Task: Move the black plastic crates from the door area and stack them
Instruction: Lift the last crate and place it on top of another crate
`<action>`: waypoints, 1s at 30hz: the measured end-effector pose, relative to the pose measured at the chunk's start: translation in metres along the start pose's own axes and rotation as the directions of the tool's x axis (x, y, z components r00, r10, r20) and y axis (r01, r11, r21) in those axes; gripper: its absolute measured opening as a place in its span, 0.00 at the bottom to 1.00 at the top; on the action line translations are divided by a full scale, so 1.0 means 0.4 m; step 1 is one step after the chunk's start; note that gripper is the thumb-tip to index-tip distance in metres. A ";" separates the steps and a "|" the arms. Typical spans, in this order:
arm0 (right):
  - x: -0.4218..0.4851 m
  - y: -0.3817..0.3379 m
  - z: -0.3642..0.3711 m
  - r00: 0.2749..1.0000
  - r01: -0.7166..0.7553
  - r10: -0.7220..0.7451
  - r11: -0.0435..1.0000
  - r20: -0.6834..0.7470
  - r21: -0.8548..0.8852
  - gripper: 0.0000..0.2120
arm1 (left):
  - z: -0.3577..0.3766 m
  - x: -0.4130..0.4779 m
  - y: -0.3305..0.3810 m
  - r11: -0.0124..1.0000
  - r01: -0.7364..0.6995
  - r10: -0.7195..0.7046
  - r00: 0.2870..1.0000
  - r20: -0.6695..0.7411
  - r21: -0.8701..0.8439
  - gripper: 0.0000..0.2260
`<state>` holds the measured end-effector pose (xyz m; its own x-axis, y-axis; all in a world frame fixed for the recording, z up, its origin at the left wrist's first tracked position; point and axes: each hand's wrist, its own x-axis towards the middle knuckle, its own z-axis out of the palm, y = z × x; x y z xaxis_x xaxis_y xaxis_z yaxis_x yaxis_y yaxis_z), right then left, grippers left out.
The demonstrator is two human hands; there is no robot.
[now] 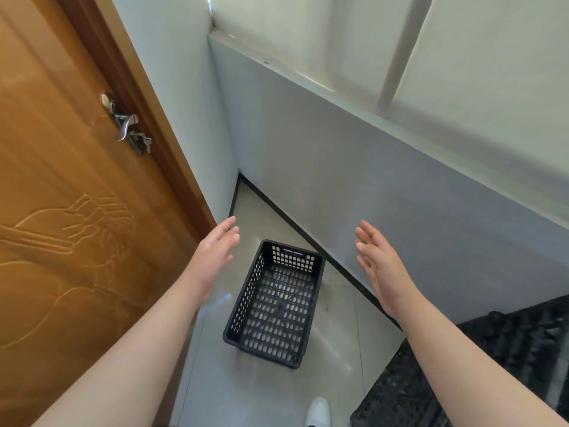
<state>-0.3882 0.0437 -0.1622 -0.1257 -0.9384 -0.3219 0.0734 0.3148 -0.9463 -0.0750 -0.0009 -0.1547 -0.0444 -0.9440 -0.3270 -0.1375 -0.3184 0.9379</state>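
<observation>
A black perforated plastic crate (274, 303) stands upright and empty on the pale tiled floor, close to the corner beside the wooden door. My left hand (212, 257) hovers above its left side, fingers spread, holding nothing. My right hand (380, 263) hovers above and to the right of the crate, palm turned inward, also holding nothing. Neither hand touches the crate. More black crates (498, 365) sit at the lower right, partly cut off by the frame edge and behind my right forearm.
A brown wooden door (70, 186) with a metal handle and keys (127, 124) fills the left. A grey-white wall (369, 180) with a ledge runs along the right. A white shoe (318, 412) shows at the bottom.
</observation>
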 end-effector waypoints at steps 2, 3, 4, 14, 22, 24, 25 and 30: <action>0.038 0.016 0.001 1.000 -0.020 0.020 1.000 0.005 0.004 0.27 | 0.004 0.044 -0.011 1.000 0.017 -0.017 1.000 -0.012 0.017 0.22; 0.057 0.029 0.004 0.999 -0.034 0.034 0.999 0.007 0.003 0.27 | 0.005 0.068 -0.018 0.999 0.028 -0.027 0.999 -0.017 0.022 0.22; 0.073 0.043 0.007 0.999 -0.050 0.050 0.999 0.009 0.002 0.27 | 0.004 0.091 -0.028 0.999 0.039 -0.039 0.999 -0.017 0.024 0.22; 0.267 0.332 0.093 0.976 -0.187 0.190 0.982 -0.106 0.035 0.27 | -0.034 0.340 -0.288 0.977 0.192 -0.195 0.981 0.018 0.093 0.21; 0.373 0.674 0.143 0.934 -0.316 0.323 0.946 -0.150 0.069 0.28 | -0.029 0.462 -0.604 0.928 0.336 -0.345 0.938 0.031 0.158 0.21; 0.405 0.765 0.147 0.924 -0.348 0.353 0.936 -0.144 0.059 0.28 | -0.020 0.495 -0.682 0.915 0.366 -0.376 0.926 0.030 0.172 0.21; 0.416 0.800 0.147 0.918 -0.366 0.372 0.928 -0.141 0.062 0.28 | -0.016 0.509 -0.713 0.906 0.386 -0.395 0.918 0.022 0.175 0.21; 0.483 0.977 0.127 0.883 -0.434 0.437 0.899 -0.173 0.057 0.29 | 0.013 0.593 -0.861 0.883 0.431 -0.440 0.898 0.008 0.187 0.21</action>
<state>-0.3335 -0.0219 -0.5926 -0.2501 -0.6663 -0.7025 0.1772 0.6818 -0.7098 -0.0434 -0.1148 -0.5559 0.0132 -0.7065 -0.7076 -0.3255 -0.6721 0.6651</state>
